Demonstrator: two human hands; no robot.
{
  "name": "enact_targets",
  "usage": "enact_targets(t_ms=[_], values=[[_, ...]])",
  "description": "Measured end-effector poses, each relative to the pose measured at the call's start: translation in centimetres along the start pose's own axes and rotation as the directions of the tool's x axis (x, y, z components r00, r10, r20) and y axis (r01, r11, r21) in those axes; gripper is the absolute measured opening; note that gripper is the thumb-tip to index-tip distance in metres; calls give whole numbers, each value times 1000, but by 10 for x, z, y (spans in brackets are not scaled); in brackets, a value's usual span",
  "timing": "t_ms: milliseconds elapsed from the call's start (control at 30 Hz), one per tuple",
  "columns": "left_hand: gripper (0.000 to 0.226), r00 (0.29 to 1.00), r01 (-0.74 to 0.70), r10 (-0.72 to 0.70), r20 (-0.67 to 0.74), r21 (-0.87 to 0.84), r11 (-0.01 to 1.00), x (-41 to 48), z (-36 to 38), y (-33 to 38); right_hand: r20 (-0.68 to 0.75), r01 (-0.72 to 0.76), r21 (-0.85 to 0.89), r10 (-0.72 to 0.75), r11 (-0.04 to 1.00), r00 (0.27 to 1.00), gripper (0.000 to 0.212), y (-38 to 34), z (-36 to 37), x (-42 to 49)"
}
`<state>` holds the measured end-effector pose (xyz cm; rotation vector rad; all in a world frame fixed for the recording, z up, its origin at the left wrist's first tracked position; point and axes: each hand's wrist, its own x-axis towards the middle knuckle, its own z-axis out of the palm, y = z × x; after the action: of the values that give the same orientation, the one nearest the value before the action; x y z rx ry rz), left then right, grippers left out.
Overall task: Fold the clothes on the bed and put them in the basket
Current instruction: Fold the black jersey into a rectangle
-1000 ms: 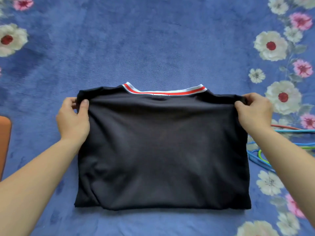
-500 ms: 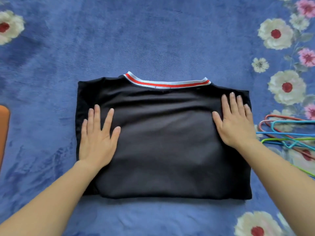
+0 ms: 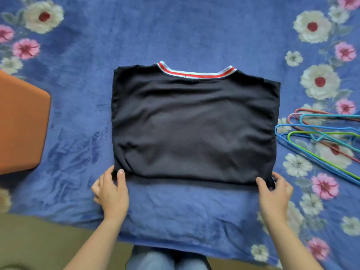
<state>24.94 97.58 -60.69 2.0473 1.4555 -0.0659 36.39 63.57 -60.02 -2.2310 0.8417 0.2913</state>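
The left hand [image 3: 112, 191] and right hand [image 3: 274, 191] each pinch 1 near corner of the folded black red-collared shirt [image 3: 194, 123] on the blue flowered blanket [image 3: 175, 211]; an uneven lift could let its layers slip open.

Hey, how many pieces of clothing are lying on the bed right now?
1: a folded black shirt in the middle of the blue floral blanket, with the left hand and right hand holding its near corners. More may lie outside the view.
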Motion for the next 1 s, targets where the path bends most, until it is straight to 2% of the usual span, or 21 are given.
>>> enact_targets(t_ms=[100, 133, 200, 267, 333, 400, 467, 567, 633, 767, 833, 867, 900, 933, 1000], values=[[25, 996, -85, 89, 23, -148, 985, 9, -8, 3, 64, -76, 158, 66, 984, 996, 29, 1, -11, 13], [20, 995, -73, 84, 45, -214, 974, 13, -10, 8, 98, -116, 201, 98, 973, 990, 25, 0, -15, 18], [16, 985, 50, 9, 173, -335, 941, 17, -15, 21, 218, -234, 231, 184, 945, 958, 21, -7, -21, 23], [24, 943, 170, -57, 329, -326, 930, 19, -17, 27, 305, -291, 158, 233, 944, 923, 21, -9, -24, 29], [25, 904, 243, -101, 415, -307, 920, 19, -21, 27, 349, -313, 81, 268, 946, 898, 17, -11, -27, 32], [24, 893, 287, -103, 438, -378, 880, 19, -31, 26, 406, -354, 61, 300, 933, 863, 11, -13, -33, 34], [20, 899, 303, -91, 428, -459, 835, 24, -44, 23, 455, -374, 121, 283, 919, 844, 6, -14, -41, 35], [7, 902, 328, -90, 421, -537, 777, 34, -62, 13, 374, -345, 224, 246, 912, 894, 14, -9, -54, 36], [10, 903, 350, -116, 413, -552, 757, 38, -70, 4, 372, -369, 230, 269, 901, 888, 23, -5, -59, 32], [22, 920, 380, -218, 326, -601, 703, 33, -71, -17, 488, -479, 129, 365, 868, 793, 39, 12, -62, 13], [20, 932, 362, -300, 204, -582, 728, 31, -61, -29, 542, -437, -54, 394, 898, 742, 33, 18, -61, 3], [17, 939, 331, -326, 107, -528, 782, 29, -54, -32, 552, -382, -141, 393, 913, 736, 28, 21, -60, 0], [17, 951, 277, -309, -9, -422, 863, 25, -45, -31, 548, -333, -189, 380, 924, 745, 24, 21, -59, -3], [27, 963, 207, -246, -111, -279, 938, 21, -35, -27, 535, -304, -192, 360, 933, 765, 21, 20, -58, -4], [51, 976, 20, -27, -217, -33, 999, 7, -14, -8, 516, -286, -115, 303, 951, 801, 21, 13, -55, -2]])
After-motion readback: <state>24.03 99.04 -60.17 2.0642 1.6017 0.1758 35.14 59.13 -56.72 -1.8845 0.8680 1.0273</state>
